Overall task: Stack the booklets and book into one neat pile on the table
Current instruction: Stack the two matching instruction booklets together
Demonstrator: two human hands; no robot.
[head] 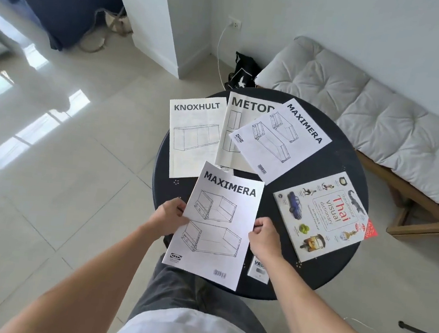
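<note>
Head view, flat paper booklet (217,221), both hands (168,219) pinching.

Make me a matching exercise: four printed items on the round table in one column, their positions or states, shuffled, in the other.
1. KNOXHULT booklet
2. METOD booklet
3. near MAXIMERA booklet
4. Thai visual dictionary

A. held at both side edges by the left hand and right hand
B. partly covered by the far MAXIMERA booklet
C. overhanging the table's left edge
D. lying alone at right

Pairs: 1-C, 2-B, 3-A, 4-D

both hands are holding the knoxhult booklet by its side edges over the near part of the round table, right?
Not quite. In the head view the left hand and right hand hold a MAXIMERA booklet. The KNOXHULT booklet lies untouched at the table's far left.
</note>
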